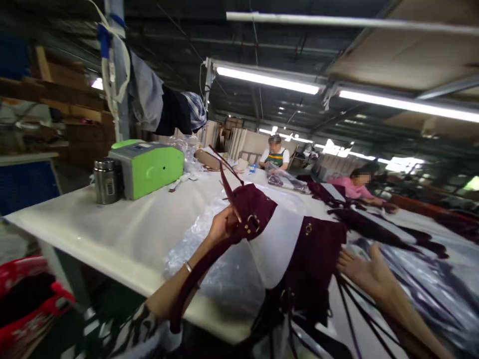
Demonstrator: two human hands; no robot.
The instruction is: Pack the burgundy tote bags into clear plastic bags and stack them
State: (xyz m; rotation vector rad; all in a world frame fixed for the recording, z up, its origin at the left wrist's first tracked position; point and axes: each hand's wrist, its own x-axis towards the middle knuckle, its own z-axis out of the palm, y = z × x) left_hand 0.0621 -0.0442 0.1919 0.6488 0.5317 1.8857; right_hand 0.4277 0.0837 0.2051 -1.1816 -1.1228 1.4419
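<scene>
A folded maroon apron (318, 254), with brass eyelets, a metal ring and long straps, hangs tilted over the table's front edge. A white band (281, 239) crosses its middle. My left hand (221, 225) is closed on the apron's upper left corner, near the ring and a brown strap (229, 192); a maroon strap droops over that forearm. At the apron's right edge is my right hand (364, 271), palm turned up and fingers stretched out; whether its fingertips touch the cloth I cannot tell. Dark cords (348, 309) dangle below.
On the white table (93, 234) stand a green machine (157, 169) and a steel flask (107, 182). Clear plastic bags (232, 274) lie under the apron. More banded maroon aprons (374, 227) lie to the right. Two people (276, 154) work across the table. A red basket (33, 294) sits lower left.
</scene>
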